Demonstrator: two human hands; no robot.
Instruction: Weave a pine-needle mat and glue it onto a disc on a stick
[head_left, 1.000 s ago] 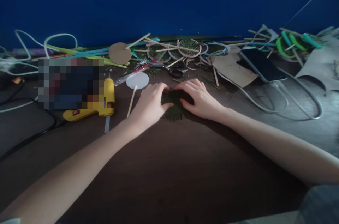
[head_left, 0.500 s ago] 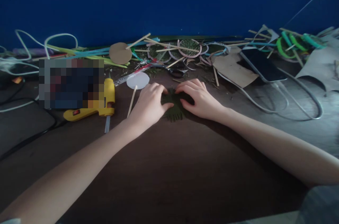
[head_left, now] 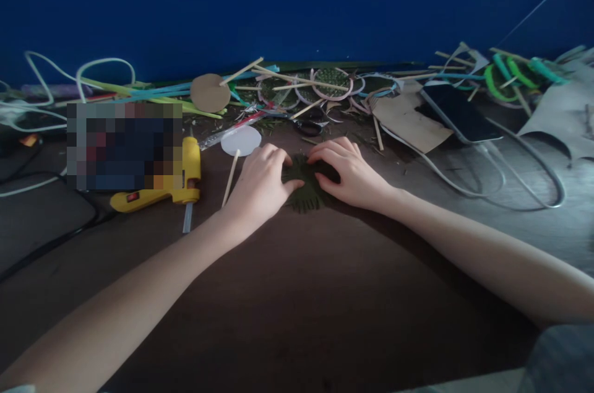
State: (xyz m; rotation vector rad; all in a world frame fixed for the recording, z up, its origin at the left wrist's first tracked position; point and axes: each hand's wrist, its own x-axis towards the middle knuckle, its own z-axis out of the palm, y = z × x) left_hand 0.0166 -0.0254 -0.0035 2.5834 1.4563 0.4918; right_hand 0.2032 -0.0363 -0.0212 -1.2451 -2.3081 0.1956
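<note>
A small dark green piece of woven leaf strips (head_left: 306, 185) with a fringed near edge lies flat on the dark table. My left hand (head_left: 262, 179) grips its left side, thumb and curled fingers on the piece. On the right side my right hand (head_left: 348, 173) holds it the same way, thumb bent toward the other thumb. Both hands partly cover the piece, and some fingertips are hidden. Left of my left hand lies a thin wooden stick (head_left: 231, 179), its far end at a white paper disc (head_left: 241, 140).
A yellow glue gun (head_left: 185, 170) lies at left beside a blurred-out block (head_left: 125, 145). Black-handled scissors (head_left: 307, 127), a cardboard disc (head_left: 210, 93), rings with woven green centres (head_left: 332, 84) and sticks crowd the back. A phone (head_left: 459, 111) with a looping cable (head_left: 557, 185) rests at right.
Almost nothing differs. Both hands stay on the woven leaf piece in nearly the same pose, and the whole view has shifted very slightly.
</note>
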